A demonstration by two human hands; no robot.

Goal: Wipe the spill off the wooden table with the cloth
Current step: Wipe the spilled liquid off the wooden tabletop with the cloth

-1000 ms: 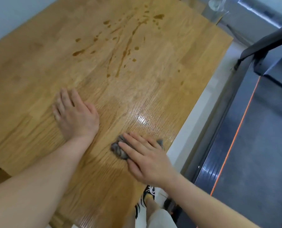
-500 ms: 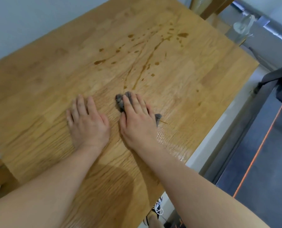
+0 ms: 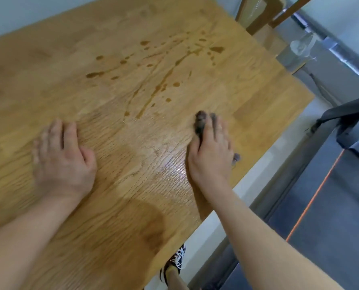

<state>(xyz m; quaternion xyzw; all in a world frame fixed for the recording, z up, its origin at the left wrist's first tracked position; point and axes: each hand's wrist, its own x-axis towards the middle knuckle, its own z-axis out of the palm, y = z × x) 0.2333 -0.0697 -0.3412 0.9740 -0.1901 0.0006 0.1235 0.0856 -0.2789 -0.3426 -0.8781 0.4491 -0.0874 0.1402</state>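
Note:
A brown spill (image 3: 159, 86) of streaks and drops spreads over the far middle of the wooden table (image 3: 48, 84). My right hand (image 3: 211, 155) presses a small dark grey cloth (image 3: 200, 124) flat on the table, to the right of the spill's near end. The cloth shows at my fingertips and beside my little finger; the rest is hidden under my palm. My left hand (image 3: 61, 158) lies flat on the wood to the left, fingers spread, holding nothing. A wet sheen lies between my hands.
The table's right edge runs close beside my right hand. A wooden chair (image 3: 260, 15) stands at the far right corner. A dark treadmill (image 3: 331, 206) with an orange line fills the floor at right. A sneaker (image 3: 177, 262) shows below the table edge.
My right hand has slid the cloth from the near table edge forward to the spill's near end, then to the right. My left hand has stayed flat in place.

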